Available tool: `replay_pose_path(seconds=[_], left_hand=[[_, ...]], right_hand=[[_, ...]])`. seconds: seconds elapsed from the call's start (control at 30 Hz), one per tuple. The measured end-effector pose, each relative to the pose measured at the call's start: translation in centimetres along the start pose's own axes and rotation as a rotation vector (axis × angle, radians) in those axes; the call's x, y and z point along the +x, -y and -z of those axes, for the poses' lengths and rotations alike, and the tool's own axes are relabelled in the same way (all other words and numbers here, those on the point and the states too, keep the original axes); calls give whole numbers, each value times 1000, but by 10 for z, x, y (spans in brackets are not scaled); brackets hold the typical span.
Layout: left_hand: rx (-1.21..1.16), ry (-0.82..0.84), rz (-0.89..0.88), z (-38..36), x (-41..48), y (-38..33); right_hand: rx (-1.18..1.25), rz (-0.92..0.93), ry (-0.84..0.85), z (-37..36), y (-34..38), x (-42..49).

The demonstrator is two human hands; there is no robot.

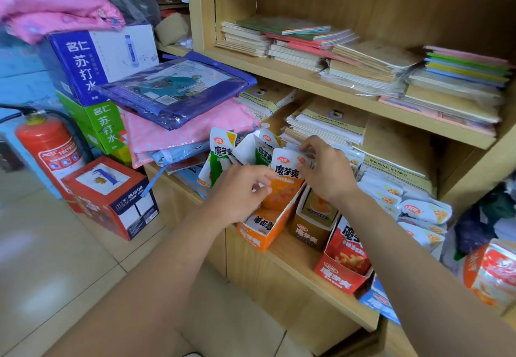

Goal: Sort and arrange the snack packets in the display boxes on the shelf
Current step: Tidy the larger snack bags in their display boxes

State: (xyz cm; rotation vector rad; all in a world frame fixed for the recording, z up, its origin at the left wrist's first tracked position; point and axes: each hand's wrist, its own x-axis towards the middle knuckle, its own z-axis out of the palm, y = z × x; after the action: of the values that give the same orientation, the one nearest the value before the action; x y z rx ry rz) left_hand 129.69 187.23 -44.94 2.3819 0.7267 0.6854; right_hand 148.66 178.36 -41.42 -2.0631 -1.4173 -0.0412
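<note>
wooden shelf [307, 261] — display boxes [259, 240], tiled floor [55, 259]

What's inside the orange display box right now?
The orange cardboard display box holds an upright orange snack packet, gripped by both hands, and another lying flat near the front. The left hand hides anything deeper.

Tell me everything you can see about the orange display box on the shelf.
The orange box looks like printed cardboard, open on top, with a low front wall bearing white characters and taller sloped sides. It stands at the shelf edge, turned at an angle, left of a brown box. Orange packets stand inside. The left hand and right hand grip the rear packet.
</note>
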Motion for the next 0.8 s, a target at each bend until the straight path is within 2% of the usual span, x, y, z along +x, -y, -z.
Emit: replay_pose_path(seconds=[0.13,0.2,0.4,0.6,0.7,0.8], left_hand=[[186,332,-44,7,-33,11],[229,410,-69,0,-43,11],[201,362,-93,-8,-66,6],[239,423,-45,12,-100,4],[280,348,-26,19,-109,-1],[437,251,-42,20,-104,-9]], right_hand=[[-90,15,131,1,2,14],[-121,51,183,1,5,13],[-83,39,237,5,14,-9],[-27,50,166,1,33,-44],[-36,59,146,-2,41,-57],[-16,80,114,-4,39,-69]])
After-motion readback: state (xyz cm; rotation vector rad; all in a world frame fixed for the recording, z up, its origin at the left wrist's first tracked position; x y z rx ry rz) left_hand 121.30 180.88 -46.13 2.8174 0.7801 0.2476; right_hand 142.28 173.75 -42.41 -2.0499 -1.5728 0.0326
